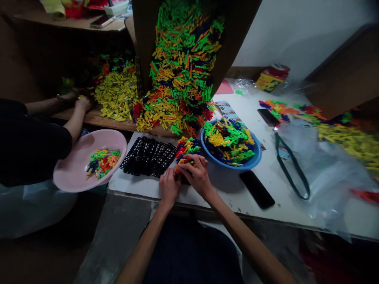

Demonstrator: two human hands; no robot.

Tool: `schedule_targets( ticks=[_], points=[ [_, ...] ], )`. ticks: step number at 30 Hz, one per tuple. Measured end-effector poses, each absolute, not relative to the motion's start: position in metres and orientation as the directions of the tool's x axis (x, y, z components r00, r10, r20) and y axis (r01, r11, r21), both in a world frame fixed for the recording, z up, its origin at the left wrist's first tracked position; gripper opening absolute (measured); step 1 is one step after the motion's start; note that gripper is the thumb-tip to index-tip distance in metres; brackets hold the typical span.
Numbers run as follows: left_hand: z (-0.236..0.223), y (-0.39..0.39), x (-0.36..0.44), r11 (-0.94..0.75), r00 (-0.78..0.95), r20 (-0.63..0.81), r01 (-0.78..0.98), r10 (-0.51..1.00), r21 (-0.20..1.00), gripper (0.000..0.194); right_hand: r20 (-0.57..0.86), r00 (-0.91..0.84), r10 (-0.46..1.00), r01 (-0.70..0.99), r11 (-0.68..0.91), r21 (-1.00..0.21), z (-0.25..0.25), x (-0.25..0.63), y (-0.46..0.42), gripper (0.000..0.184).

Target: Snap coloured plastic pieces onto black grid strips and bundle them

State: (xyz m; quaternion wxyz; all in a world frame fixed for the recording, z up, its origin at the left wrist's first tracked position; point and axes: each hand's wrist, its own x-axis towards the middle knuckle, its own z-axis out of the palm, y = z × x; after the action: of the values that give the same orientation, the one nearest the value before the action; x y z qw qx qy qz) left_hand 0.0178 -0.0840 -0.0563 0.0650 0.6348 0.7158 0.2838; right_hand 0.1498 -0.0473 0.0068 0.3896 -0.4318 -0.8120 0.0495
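Observation:
My left hand (169,186) and my right hand (197,173) meet at the near edge of the white table (225,189), fingers curled around a cluster of small coloured plastic pieces (186,150) set in a black tray. Both hands pinch pieces at the cluster's near end. A row of empty black grid trays (148,156) lies just left of my hands. A blue bowl (254,157) full of mixed coloured pieces sits just right of the cluster. Behind, a big heap of coloured pieces (180,71) spills from a tilted cardboard box.
A person at left reaches into a yellow pile (117,92), with a pink bowl (77,165) of pieces on their lap. Two dark phones (257,189) (268,116), a lanyard (291,165), clear plastic bags (325,165) and more coloured pieces (349,138) lie on the right.

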Motion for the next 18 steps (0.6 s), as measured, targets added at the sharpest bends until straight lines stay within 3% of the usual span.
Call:
schedule_targets(
  ticks=[5,13,16,18],
  points=[
    [-0.058,-0.083,0.015,-0.002,-0.178,0.289,0.848,0.941,0.53,0.019,0.613,-0.25,0.75,0.711,0.571,-0.41,-0.005,0.148,-0.051,0.009],
    [-0.055,-0.077,0.007,0.004,-0.126,0.187,0.84,0.974,0.542,0.015,0.556,-0.157,0.816,0.722,0.479,-0.499,0.018,0.166,-0.045,0.007],
    [-0.058,-0.072,0.004,-0.031,-0.101,0.193,0.812,0.976,0.583,0.014,0.589,0.045,0.807,0.797,0.327,-0.508,0.03,0.228,-0.032,0.017],
    [-0.059,-0.068,0.005,-0.026,-0.111,0.181,0.784,0.977,0.621,0.015,0.544,0.121,0.83,0.884,0.16,-0.44,0.032,0.278,-0.024,0.025]
  ],
)
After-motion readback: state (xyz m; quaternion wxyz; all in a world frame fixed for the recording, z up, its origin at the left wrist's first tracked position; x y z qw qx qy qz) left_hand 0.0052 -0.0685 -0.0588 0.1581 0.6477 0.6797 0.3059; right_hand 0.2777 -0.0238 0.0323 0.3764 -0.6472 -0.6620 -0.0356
